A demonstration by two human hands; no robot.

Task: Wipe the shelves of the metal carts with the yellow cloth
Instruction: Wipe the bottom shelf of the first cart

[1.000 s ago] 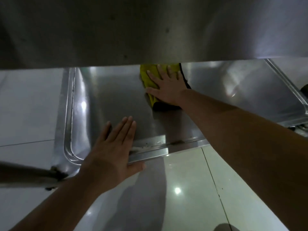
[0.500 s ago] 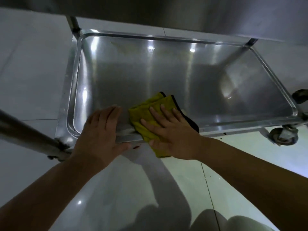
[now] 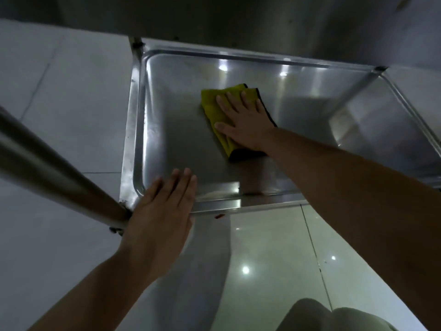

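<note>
head cam | looks steeply down, close over bottom shelf (image 3: pixel 181 144) | upper shelf (image 3: pixel 238 17) overhangs top

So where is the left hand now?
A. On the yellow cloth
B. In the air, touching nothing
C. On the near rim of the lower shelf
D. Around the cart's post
C: the left hand lies flat with straight fingers over the near rim of the lower shelf, beside the post, while the right hand presses the yellow cloth.
</note>
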